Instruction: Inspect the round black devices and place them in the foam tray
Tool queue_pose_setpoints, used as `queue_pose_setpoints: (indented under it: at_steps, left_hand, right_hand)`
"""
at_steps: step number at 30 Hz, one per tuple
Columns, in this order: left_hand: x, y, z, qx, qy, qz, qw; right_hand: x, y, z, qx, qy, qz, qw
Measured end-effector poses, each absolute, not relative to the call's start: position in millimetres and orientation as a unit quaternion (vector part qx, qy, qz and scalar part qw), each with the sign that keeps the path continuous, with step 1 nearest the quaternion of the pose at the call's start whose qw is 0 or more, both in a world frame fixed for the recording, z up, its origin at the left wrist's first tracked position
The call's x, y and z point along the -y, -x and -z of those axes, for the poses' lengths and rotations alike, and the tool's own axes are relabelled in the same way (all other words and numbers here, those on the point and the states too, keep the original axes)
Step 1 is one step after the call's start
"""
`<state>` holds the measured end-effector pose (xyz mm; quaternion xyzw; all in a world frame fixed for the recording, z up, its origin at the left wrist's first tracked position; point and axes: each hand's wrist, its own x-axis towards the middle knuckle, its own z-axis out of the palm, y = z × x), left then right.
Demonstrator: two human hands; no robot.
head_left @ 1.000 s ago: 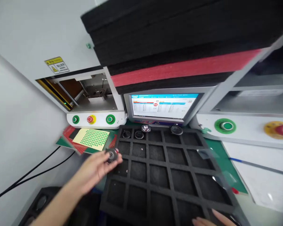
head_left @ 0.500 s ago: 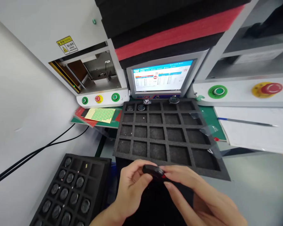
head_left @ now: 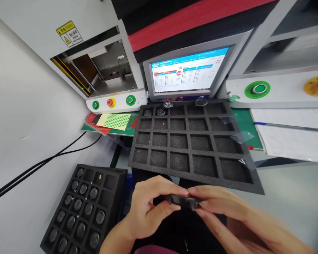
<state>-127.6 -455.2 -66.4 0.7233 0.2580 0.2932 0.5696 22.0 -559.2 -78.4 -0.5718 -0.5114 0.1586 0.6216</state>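
Close to the body, both hands gripped one small dark disc-shaped part (head_left: 182,201) between them: the left hand (head_left: 148,208) pinched its near edge with thumb and fingers, and the right hand (head_left: 222,211) pinched the opposite edge. The part hung in the air below the front edge of the big foam tray (head_left: 193,176), touching neither tray nor tabletop. Its details were too blurred to tell apart.

Judging by the trays, the work looked to be at an early stage. The big tray lay on the tabletop before the monitor (head_left: 187,72), and nearly all its pockets stood empty; only two round parts (head_left: 154,112) sat in the far-left pockets of the back row, with two more pieces (head_left: 184,103) resting on the back rim near the screen. The smaller tray (head_left: 113,176) at lower left, by contrast, was mostly full, with round parts in most pockets and a few top pockets bare. So, as far as could be judged, a few parts were placed and most were left.

A sheet of green dot stickers (head_left: 113,121) lay left of the big tray, under the machine's buttons (head_left: 111,102).
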Motion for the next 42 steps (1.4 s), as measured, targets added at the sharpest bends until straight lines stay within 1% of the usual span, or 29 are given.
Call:
queue_pose_setpoints:
  at_steps: [8,12,17,23,26,29,32,35,37,38,40,42]
  left_hand:
    - [449,126,65,-0.266,-0.726,-0.259,0.579]
    - [449,124,66,-0.268,-0.710,-0.277,0.589]
    - [449,125,70,-0.271,-0.715,-0.286,0.577]
    - [447,126,74,-0.269,-0.718,-0.284,0.575]
    - [448,128,75,-0.264,-0.730,-0.291,0.559]
    - [451,126,75,-0.278,-0.749,-0.301,0.520]
    - [455,118,78,-0.314,-0.741,-0.329,0.495]
    - [456,110,83,-0.417,-0.656,-0.398,0.487]
    - [452,108,87,-0.476,-0.589,-0.419,0.501]
    - [449,108,90,-0.489,-0.565,-0.413,0.521]
    - [441,109,95,-0.490,-0.526,-0.387,0.577]
    - [435,109,99,-0.484,-0.497,-0.361,0.624]
  right_hand:
    - [547,-46,72,0.561,0.519,-0.239,0.599]
    - [547,-38,79,0.532,0.527,-0.205,0.630]
    - [548,-29,83,0.560,0.558,-0.141,0.596]
    - [547,-33,80,0.547,0.560,-0.165,0.600]
    - [542,-39,81,0.547,0.563,-0.153,0.600]
    - [537,-42,79,0.578,0.572,-0.107,0.572]
    - [536,-39,77,0.608,0.581,-0.015,0.542]
    - [544,-36,78,0.628,0.579,0.029,0.519]
    - [552,-42,84,0.627,0.595,0.040,0.500]
    - [556,-50,89,0.601,0.626,0.053,0.495]
    - [562,-74,107,0.468,0.725,0.081,0.500]
    - [564,-106,133,0.250,0.814,0.087,0.517]
